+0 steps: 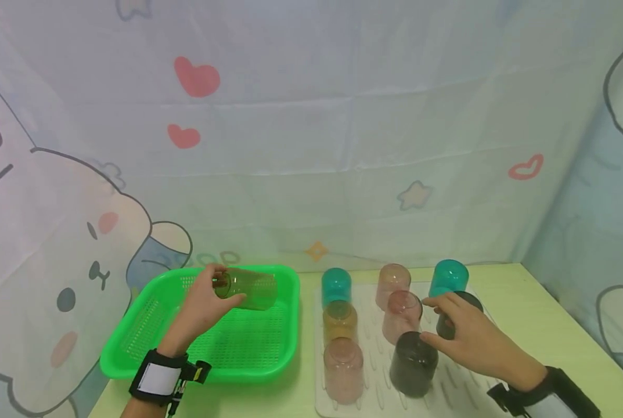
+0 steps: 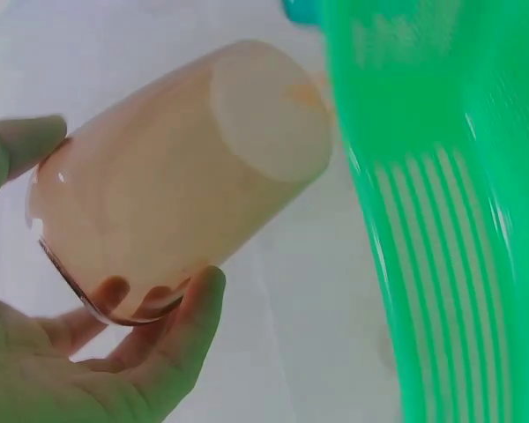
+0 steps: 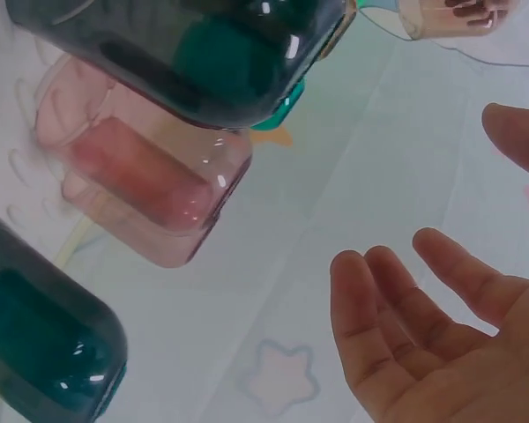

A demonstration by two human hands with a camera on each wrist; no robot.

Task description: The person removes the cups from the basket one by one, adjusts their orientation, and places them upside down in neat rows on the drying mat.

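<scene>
In my left hand (image 1: 206, 305) is an amber see-through cup (image 1: 254, 288), gripped near its rim and tilted on its side above the green basket (image 1: 238, 371). The left wrist view shows fingertips inside the mouth of the cup (image 2: 176, 176) and the thumb side outside. My right hand (image 1: 468, 334) hovers over the rack side with fingers parted, holding nothing. Nearest to it are a dark grey cup (image 1: 414, 366), a pink cup (image 1: 402, 316) and another dark grey cup (image 1: 446, 325), partly hidden behind the hand. In the right wrist view the right hand (image 3: 450, 335) is apart from the cups.
Upside-down cups stand on a white ridged drying tray (image 1: 376, 400). Its left row has a teal cup (image 1: 336, 285), an amber cup (image 1: 339, 319) and a pink cup (image 1: 344, 371). Behind are a peach cup (image 1: 393, 284) and a teal cup (image 1: 449, 276). A printed curtain (image 1: 290, 116) backs the table.
</scene>
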